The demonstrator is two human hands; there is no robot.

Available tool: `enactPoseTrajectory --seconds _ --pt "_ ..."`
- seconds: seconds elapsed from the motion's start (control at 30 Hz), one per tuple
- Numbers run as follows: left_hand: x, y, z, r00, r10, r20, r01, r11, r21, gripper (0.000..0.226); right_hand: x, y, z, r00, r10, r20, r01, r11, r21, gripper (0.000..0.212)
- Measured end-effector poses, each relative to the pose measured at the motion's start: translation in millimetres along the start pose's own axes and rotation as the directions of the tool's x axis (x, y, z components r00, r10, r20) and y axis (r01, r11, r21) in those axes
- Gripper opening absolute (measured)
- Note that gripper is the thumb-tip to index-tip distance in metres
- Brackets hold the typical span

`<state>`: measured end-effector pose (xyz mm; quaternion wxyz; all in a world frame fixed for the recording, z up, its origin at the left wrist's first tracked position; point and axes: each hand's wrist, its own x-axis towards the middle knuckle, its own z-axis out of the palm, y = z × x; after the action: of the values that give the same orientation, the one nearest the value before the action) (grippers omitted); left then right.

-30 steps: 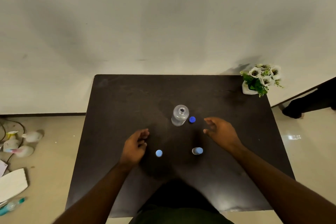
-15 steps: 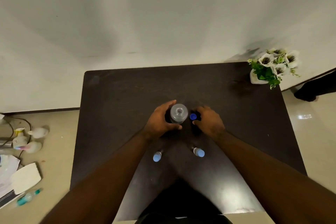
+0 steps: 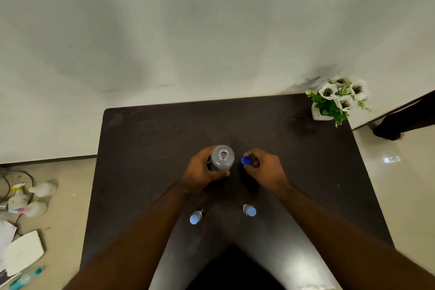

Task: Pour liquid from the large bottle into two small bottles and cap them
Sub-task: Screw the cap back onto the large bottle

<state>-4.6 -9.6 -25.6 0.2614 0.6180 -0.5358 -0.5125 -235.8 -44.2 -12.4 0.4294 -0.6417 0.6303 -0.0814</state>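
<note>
Head view: the large bottle (image 3: 222, 158) is seen from above, standing upright near the middle of the dark counter (image 3: 146, 148), its mouth open and uncapped. It is gripped by the left hand (image 3: 202, 170), whose fingers are curled round the left and near sides of the clear body, the thumb lying across the side nearest the camera. Just to the right of the bottle, the dark blue cap (image 3: 246, 160) is pinched between the thumb and fingertips of the right hand (image 3: 263, 168); the cap is held beside the bottle's shoulder and apart from its mouth. Whether the cap touches the counter cannot be told.

Nearer the person, two small bottles are stood on the counter, each topped by a light blue cap. The left small bottle (image 3: 195, 218) is placed just beside the left forearm, and the right small bottle (image 3: 249, 210) is placed between the two forearms, closer to the right one. Both are well apart from the large bottle. How much liquid any of the bottles holds cannot be made out.

At the far right corner of the counter a white pot of white flowers (image 3: 339, 99) is set against the pale wall. On the floor to the left, cables, scattered papers (image 3: 22, 252) and small pieces of litter are seen, and at the right edge a dark shape that looks like another person's leg (image 3: 400, 122) is partly shown.
</note>
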Motion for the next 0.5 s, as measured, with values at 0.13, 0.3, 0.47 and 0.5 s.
enactPoseTrajectory --seconds 0.13,0.3,0.47,0.5 --pt "-7.0 27.3 -6.7 0.994 0.071 -0.084 -0.074 0.997 -0.031 0.074 -14.5 -24.8 -24.4 0.990 -0.113 -0.086 0.122 0.988 0.099 0.031" --pt "-19.8 77.9 -22.4 0.956 0.196 -0.220 -0.209 0.977 -0.036 0.072 -31.0 -70.0 -63.2 0.933 -0.256 -0.253 0.307 0.934 0.184 0.030" --pt "-38.1 147.4 -45.0 0.914 0.273 -0.301 -0.311 0.947 -0.083 0.065 -55.1 -130.8 -117.5 0.854 -0.368 -0.367 0.450 0.877 0.168 0.035" --pt "-43.0 165.1 -50.2 0.900 0.295 -0.320 -0.335 0.939 -0.077 0.064 -63.4 -145.8 -132.2 0.832 -0.397 -0.388 0.486 0.858 0.166 0.037"
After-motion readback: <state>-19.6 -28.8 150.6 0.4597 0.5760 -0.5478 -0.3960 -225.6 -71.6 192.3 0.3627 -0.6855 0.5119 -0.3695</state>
